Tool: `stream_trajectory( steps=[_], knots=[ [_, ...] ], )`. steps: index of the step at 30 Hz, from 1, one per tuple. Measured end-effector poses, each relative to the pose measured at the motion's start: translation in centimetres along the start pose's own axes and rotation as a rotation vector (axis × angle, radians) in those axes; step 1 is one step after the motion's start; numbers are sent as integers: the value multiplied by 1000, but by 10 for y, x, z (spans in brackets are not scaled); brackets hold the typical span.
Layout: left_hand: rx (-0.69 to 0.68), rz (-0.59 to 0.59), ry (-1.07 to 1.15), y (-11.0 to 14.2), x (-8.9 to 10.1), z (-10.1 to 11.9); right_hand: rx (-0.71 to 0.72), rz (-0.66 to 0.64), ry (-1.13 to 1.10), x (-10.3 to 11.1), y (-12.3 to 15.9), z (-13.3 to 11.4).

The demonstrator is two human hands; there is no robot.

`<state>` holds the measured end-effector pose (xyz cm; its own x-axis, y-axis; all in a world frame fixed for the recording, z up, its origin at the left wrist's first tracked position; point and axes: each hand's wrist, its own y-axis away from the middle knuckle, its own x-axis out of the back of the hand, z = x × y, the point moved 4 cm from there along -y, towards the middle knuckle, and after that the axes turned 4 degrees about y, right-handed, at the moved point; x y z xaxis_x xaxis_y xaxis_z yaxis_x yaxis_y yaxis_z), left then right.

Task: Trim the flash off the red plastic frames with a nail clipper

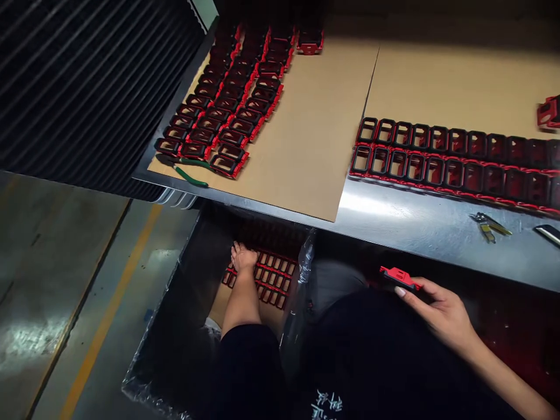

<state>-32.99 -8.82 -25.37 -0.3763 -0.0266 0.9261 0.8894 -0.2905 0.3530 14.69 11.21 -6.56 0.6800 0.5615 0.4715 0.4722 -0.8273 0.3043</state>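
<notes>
My right hand (444, 312) pinches a red and black plastic frame (400, 276) between thumb and fingers, seen edge-on, in front of my body. Down in a plastic-lined box, my left hand (244, 256) reaches over rows of similar frames (273, 273). Its fingers are stretched out over the upper left of those rows, and no part shows in its grip. What lies directly beneath the palm is hidden. The frames in the box lie side by side on a brown cardboard sheet (268, 314).
On the metal table (371, 204), cardboard carries several columns of frames (234, 116) at left; two long rows of frames (433, 151) lie at right. Green-handled pliers (190, 175) rest by the left edge, small yellow-handled cutters (490, 226) at right. Ribbed dark panelling (79, 81) borders the left.
</notes>
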Motion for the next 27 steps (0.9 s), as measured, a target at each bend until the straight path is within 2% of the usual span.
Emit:
stream_trajectory(
  steps=[6,14,21,27],
  knots=[
    [16,52,-68,0,-8,-9,31,-32,-12,-6,-1,-1],
    [-26,98,-120,-7,-6,5,41,-49,-5,-7,2,3],
    [-163,17,-182,-22,-6,20,50,-35,-23,-8,2,4],
    [-140,4,-259,-28,-7,22,12,-35,-19,-11,0,8]
  ],
)
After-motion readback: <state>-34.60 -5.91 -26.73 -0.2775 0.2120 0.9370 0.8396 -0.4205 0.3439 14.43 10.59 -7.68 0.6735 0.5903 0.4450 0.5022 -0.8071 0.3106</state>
